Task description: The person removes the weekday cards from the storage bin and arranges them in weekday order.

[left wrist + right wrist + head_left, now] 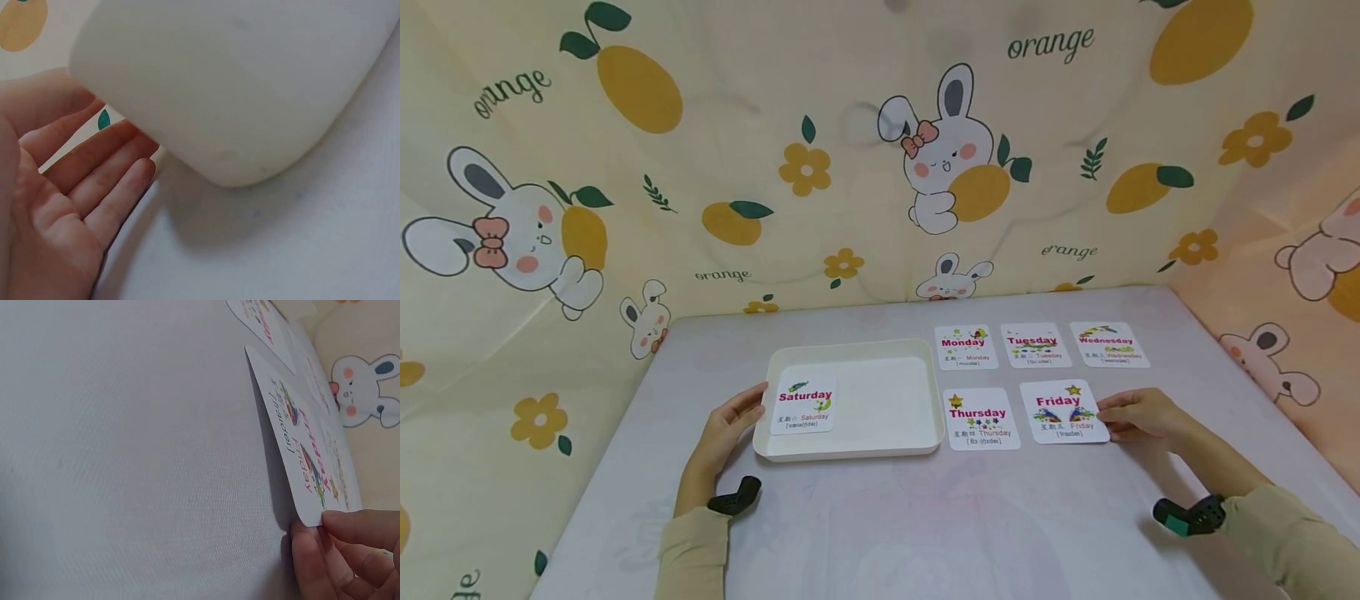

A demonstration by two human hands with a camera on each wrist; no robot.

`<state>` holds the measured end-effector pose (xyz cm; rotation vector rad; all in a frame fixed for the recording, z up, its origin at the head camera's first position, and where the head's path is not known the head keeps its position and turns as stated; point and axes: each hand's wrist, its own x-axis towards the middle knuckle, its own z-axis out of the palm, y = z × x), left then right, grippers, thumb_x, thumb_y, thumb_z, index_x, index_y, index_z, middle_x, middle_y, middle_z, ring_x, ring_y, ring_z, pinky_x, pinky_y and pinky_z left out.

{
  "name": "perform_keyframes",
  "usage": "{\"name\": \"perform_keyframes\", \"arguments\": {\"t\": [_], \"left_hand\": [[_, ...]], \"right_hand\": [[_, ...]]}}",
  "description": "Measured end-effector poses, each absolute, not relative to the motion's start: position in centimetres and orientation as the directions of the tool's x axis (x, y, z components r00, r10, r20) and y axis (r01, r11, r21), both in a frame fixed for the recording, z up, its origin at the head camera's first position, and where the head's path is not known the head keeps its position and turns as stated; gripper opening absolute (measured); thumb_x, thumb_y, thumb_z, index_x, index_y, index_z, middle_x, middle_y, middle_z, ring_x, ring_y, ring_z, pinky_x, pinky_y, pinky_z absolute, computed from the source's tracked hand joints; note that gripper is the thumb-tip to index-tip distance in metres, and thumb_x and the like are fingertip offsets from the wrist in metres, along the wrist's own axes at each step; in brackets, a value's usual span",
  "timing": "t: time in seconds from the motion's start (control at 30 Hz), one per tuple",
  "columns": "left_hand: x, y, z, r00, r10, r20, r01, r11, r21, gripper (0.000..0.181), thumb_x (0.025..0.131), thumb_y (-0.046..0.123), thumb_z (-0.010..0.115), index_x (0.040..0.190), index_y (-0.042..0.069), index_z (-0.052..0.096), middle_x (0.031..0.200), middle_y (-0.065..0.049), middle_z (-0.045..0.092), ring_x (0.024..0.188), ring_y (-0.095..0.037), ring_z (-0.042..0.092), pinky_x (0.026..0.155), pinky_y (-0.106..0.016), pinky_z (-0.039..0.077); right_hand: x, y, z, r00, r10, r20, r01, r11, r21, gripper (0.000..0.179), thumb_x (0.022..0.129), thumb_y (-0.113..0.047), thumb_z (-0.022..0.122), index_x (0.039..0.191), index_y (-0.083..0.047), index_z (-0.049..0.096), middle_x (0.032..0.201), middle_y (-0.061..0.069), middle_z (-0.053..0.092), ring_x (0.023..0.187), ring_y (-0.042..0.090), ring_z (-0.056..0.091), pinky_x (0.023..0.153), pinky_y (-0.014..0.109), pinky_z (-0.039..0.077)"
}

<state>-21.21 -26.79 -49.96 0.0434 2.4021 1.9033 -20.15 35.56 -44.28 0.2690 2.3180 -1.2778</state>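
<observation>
At the left side of a shallow white tray, my left hand grips the rim. In the left wrist view its fingers reach the tray's edge. A square Saturday card lies inside the tray, at its left end. My right hand pinches the right edge of the Friday card between thumb and fingers. The right wrist view shows that card with its near edge raised off the table and a shadow under it. Left of it lies the Thursday card.
Behind these, the Monday card, Tuesday card and Wednesday card lie in a row. A pale cloth covers the table. Printed rabbit-and-orange fabric stands around the back and sides.
</observation>
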Motion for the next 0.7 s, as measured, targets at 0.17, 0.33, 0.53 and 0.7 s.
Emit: {"name": "perform_keyframes", "arguments": {"t": [0.17,0.33,0.53,0.7], "left_hand": [[-21.22,-26.77,-50.06,-0.996,0.080,-0.036,-0.017,0.220,0.975,0.056,0.095,0.024,0.060,0.142,0.000,0.043,0.152,-0.022,0.039,0.108,0.018,0.052,0.093,-0.001,0.042],[-21.10,-26.67,-49.86,-0.997,0.073,-0.037,-0.019,0.226,0.974,0.056,0.095,0.025,0.060,0.142,0.000,0.043,0.151,-0.021,0.040,0.109,0.018,0.052,0.093,-0.001,0.042],[-21.25,-26.76,-50.00,-0.997,0.070,-0.041,-0.024,0.226,0.974,0.056,0.095,0.025,0.060,0.142,0.000,0.043,0.151,-0.018,0.042,0.110,0.018,0.053,0.093,-0.002,0.043],[-21.39,-26.83,-50.15,-0.997,0.062,-0.053,-0.038,0.230,0.972,0.055,0.095,0.025,0.060,0.142,0.001,0.043,0.151,-0.014,0.044,0.110,0.018,0.053,0.093,-0.002,0.042]], "right_hand": [[-20.23,35.51,-44.30,-0.875,-0.047,-0.481,0.376,0.559,-0.739,0.045,0.093,-0.017,0.061,0.124,0.015,0.054,0.084,-0.003,0.071,0.068,0.009,0.064,0.065,0.022,0.058],[-20.25,35.52,-44.19,-0.879,-0.025,-0.476,0.377,0.575,-0.727,0.044,0.093,-0.017,0.062,0.122,0.016,0.055,0.083,-0.001,0.072,0.067,0.010,0.064,0.064,0.023,0.058],[-20.22,35.80,-43.89,-0.888,-0.005,-0.460,0.362,0.611,-0.704,0.040,0.093,-0.019,0.062,0.116,0.014,0.060,0.081,-0.002,0.072,0.070,0.012,0.065,0.066,0.023,0.058],[-20.14,35.44,-43.52,-0.896,-0.033,-0.442,0.329,0.618,-0.714,0.044,0.095,-0.023,0.059,0.122,0.012,0.058,0.085,-0.003,0.073,0.073,0.011,0.065,0.068,0.021,0.057]]}}
